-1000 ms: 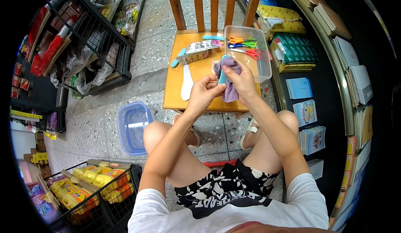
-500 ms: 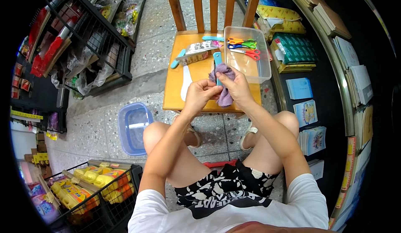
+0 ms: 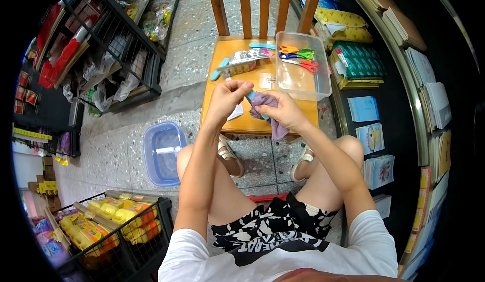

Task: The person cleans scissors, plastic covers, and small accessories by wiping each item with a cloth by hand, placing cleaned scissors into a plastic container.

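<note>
Left hand (image 3: pixel 226 100): thumb and fingers pinched on the flat light-blue plastic-looking strip's (image 3: pixel 250 95) upper end | Strip: between both hands, slanting from left fingertips to right thumb | Right hand (image 3: pixel 287 111): curled closed, gripping the crumpled purple fabric cloth (image 3: pixel 280 130) around the strip | Cloth: its loose end hanging below the right thumb | Clear rectangular plastic box (image 3: pixel 298 84): just beyond the right hand
</note>
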{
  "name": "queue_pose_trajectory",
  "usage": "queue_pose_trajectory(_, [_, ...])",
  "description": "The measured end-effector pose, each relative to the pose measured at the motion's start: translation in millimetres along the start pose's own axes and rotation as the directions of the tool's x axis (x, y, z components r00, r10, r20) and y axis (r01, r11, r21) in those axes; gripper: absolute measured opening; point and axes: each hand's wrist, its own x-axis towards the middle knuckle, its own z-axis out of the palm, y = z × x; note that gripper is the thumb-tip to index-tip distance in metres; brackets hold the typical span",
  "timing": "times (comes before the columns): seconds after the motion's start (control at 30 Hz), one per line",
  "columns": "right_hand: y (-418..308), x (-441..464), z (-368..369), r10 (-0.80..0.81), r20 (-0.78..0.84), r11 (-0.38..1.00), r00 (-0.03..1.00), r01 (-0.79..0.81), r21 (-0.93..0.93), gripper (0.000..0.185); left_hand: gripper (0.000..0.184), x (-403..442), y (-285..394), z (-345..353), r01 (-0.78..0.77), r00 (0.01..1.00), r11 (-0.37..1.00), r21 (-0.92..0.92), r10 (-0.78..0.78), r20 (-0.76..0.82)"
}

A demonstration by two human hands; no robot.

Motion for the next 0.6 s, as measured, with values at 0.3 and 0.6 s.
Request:
queue_pose_trajectory(0.3, [-16, 0, -7, 0.019, -0.216, 0.983, 0.976, 0.020, 0.180, 0.021, 0.019, -2, -2, 1, 0.031, 0.982, 0.943, -0.331, -0.091, -0.167])
queue_pose_trajectory(0.6, [-11, 4, -21, -0.160, -0.542, 0.964, 0.825, 0.248, 0.093, 0.021, 0.017, -16, -1, 24, 0.201, 0.970, 0.948, -0.246, -0.158, 0.183])
